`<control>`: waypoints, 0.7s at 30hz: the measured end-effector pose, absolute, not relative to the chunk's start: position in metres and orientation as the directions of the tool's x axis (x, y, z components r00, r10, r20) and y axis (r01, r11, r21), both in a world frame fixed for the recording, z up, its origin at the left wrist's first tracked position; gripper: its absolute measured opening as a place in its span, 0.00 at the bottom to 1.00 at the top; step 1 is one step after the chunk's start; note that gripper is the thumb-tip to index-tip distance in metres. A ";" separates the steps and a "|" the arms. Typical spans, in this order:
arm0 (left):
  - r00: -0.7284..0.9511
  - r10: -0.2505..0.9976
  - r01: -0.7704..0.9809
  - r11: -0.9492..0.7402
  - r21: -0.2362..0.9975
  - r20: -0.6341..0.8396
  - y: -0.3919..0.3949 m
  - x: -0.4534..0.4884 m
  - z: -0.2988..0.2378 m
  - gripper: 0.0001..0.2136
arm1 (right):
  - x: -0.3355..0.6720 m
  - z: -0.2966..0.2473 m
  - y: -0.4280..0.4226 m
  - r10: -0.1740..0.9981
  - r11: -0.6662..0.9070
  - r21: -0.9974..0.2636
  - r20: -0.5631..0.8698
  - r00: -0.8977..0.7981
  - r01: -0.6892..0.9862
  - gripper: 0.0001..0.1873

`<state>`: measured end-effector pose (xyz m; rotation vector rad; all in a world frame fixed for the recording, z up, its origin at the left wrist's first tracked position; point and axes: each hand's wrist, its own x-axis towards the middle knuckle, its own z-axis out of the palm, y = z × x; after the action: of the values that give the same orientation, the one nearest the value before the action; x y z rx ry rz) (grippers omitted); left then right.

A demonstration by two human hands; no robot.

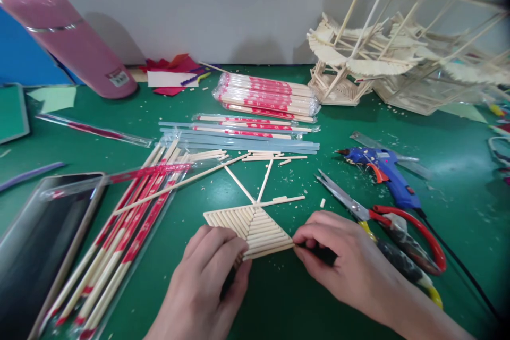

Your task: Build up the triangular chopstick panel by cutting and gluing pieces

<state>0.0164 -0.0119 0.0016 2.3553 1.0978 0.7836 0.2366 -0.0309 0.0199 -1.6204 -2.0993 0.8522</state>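
A flat panel of wooden sticks point(235, 218), with rows of cut sticks meeting along a seam, lies in front of me on the green table. My left hand point(211, 271) is closed on its near left edge, thumb below and fingers above. At the right corner, my right hand point(338, 260) pinches the end of the panel between thumb and fingertips. Bare sticks point(241, 185) reach from the panel's top toward a small pile of cut sticks point(274, 158). A longer stick point(282, 200) runs out to the right from its upper edge.
Scissors point(350, 202) with red handles, pliers point(402, 263) and a blue glue gun point(382, 162) lie at right. Wrapped chopsticks point(139, 207) and a phone point(43, 255) are at left. Clear glue sticks point(247, 141), a chopstick bundle point(266, 95), a pink bottle point(79, 42) and stick models point(366, 58) stand farther back.
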 end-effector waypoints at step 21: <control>0.476 0.847 0.639 -0.519 0.568 0.237 -0.018 0.023 0.008 0.04 | 0.240 0.011 -0.039 0.958 0.224 -0.659 0.013 -0.287 0.718 0.04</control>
<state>0.0225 -0.0181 0.0085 2.3242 1.2408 0.7025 0.2401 -0.0395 0.0114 -1.5447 -2.0854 0.7731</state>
